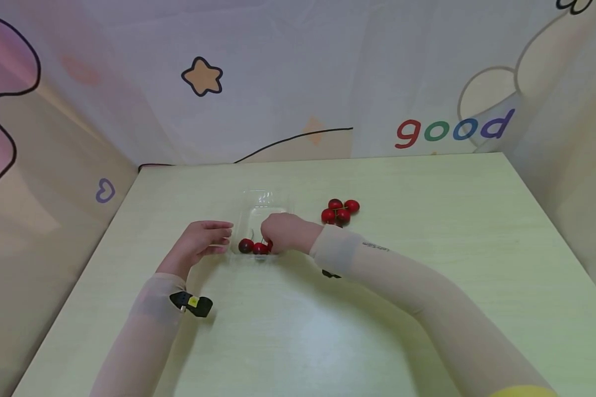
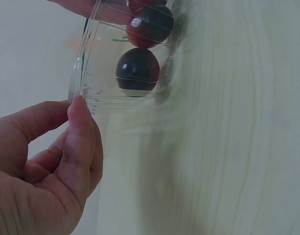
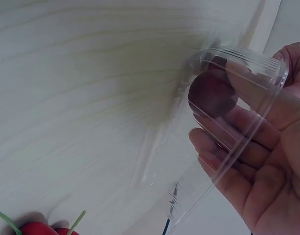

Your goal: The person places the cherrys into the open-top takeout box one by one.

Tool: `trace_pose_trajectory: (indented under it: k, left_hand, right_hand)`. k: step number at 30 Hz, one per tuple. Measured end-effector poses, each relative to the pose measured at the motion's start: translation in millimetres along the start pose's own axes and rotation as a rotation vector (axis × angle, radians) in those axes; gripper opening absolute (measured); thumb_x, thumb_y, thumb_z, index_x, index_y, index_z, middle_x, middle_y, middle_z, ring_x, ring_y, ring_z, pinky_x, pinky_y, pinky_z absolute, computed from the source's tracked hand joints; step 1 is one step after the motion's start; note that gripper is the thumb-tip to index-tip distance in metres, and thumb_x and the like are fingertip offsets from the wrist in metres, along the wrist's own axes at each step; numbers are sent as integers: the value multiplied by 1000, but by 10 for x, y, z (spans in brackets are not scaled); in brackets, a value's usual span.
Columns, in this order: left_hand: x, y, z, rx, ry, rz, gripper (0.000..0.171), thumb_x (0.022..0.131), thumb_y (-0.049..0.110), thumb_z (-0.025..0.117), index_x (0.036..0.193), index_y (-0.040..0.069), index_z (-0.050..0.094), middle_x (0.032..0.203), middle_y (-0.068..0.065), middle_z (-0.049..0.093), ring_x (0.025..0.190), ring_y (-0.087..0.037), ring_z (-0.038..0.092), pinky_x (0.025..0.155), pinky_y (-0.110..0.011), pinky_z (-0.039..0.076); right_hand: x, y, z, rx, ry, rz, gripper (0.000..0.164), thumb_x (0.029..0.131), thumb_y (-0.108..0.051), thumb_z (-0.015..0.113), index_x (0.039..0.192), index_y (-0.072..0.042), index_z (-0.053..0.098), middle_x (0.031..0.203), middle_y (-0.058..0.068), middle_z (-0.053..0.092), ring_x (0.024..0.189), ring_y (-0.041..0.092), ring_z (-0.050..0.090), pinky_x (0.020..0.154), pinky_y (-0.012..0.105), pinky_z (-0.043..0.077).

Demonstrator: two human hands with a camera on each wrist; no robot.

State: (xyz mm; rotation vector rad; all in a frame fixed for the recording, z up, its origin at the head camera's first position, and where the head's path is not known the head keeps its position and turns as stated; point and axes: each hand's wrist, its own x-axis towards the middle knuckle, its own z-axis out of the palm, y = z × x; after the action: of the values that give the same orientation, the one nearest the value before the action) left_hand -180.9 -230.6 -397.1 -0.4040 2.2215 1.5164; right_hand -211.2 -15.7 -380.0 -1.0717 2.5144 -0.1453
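Observation:
A clear plastic box [image 1: 252,219] stands on the table with dark red cherries [image 1: 245,246] along its near end. My left hand [image 1: 205,240] is at the box's left side; in the left wrist view its thumb and fingertips pinch the rim [image 2: 77,83]. Reaching into the box from the right, my right hand [image 1: 289,232] has its fingers curled at the near right corner. The right wrist view shows a cherry [image 3: 212,94] between its thumb and fingers, seen through the clear wall. The back of the right hand partly hides that cherry from the head camera.
To the right of the box, several red cherries [image 1: 344,215] with green stems lie in a cluster, behind my right wrist. The pale wooden table [image 1: 308,336] meets printed cloth walls [image 1: 288,71] at the back and sides.

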Motion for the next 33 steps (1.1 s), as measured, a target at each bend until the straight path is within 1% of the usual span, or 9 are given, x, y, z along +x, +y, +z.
trace_pose_trajectory:
  k: [4, 12, 17, 20, 26, 33]
  left_hand:
    - [5, 4, 4, 1, 0, 1, 44, 106, 16, 55, 147, -1, 52, 131, -17, 63, 88, -9, 61, 73, -14, 58]
    - [19, 6, -2, 6, 0, -3, 44, 106, 17, 55, 147, 0, 52, 139, -21, 60, 90, -10, 61, 74, -14, 58]
    - [25, 1, -5, 3, -2, -1, 45, 106, 17, 55, 147, 0, 52, 141, -22, 59, 90, -10, 61, 74, -14, 58]
    - [27, -1, -3, -3, -6, 2, 44, 106, 16, 55, 147, -1, 52, 139, -22, 59, 89, -9, 61, 73, -14, 58]
    - [42, -11, -3, -15, -10, 10, 44, 106, 15, 55, 147, -1, 52, 134, -20, 62, 87, -8, 61, 73, -15, 58]
    - [23, 3, 7, 4, -6, 6, 44, 106, 15, 55, 146, -1, 53, 140, -22, 59, 89, -9, 61, 74, -14, 58]
  right_hand:
    - [15, -11, -14, -30, -21, 7, 41, 90, -3, 67, 58, -17, 45, 61, -5, 34, 67, 13, 34, 59, 24, 29]
    - [79, -2, -8, -44, -40, 5, 43, 89, -4, 68, 56, -18, 45, 58, -6, 35, 64, 11, 34, 56, 23, 28]
    - [103, -4, -24, -32, -72, 13, 42, 90, -7, 69, 57, -18, 46, 58, -6, 35, 62, 11, 35, 56, 23, 29]
    - [104, -4, -41, -6, -91, 24, 39, 91, -8, 70, 59, -17, 50, 58, -5, 35, 62, 12, 36, 57, 22, 30]
    - [86, -6, -73, 38, -99, 35, 31, 91, -10, 72, 65, -15, 56, 60, -5, 37, 64, 12, 38, 58, 23, 31]
    - [67, -17, -85, 65, -104, 30, 20, 92, -12, 74, 75, -12, 65, 63, -4, 44, 68, 14, 43, 62, 24, 34]
